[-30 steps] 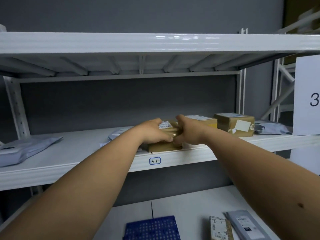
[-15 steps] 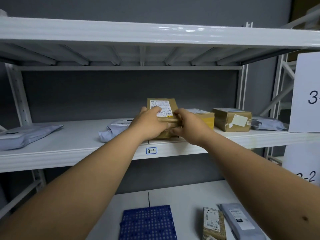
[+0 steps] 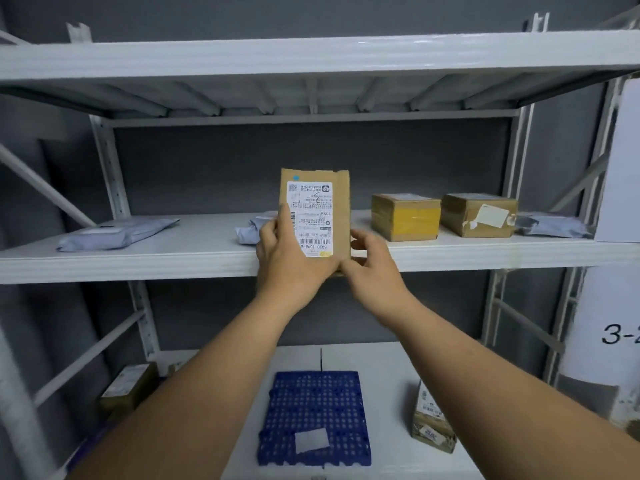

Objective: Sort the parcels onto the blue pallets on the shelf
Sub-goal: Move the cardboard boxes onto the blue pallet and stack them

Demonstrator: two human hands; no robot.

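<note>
A brown cardboard parcel (image 3: 315, 216) is held upright in front of the middle shelf (image 3: 138, 258), its white shipping label (image 3: 311, 220) turned toward the camera and printed upside down. The left hand (image 3: 287, 261) is wrapped round the parcel's lower left side, thumb laid across the label edge, so this grip is closed on the parcel. The right hand (image 3: 372, 261) is seen just beside the parcel's lower right corner, fingers loosely spread; whether they touch the cardboard cannot be told.

On the middle shelf, a grey poly mailer (image 3: 117, 232) lies near the left end. A second, crumpled grey mailer (image 3: 251, 230) is partly hidden behind the left hand. Right of the held parcel, a yellow-taped box (image 3: 405, 216) and a brown box with a torn white sticker (image 3: 479, 214) stand just beside each other, followed by another grey mailer (image 3: 554, 225) at the right end.

On the lower shelf (image 3: 388, 375), a blue perforated pallet (image 3: 315, 410) lies at centre, bearing a white paper slip (image 3: 311, 441) near its front edge. A small labelled carton (image 3: 433, 420) stands to its right, another carton (image 3: 130, 384) at the far left.
</note>
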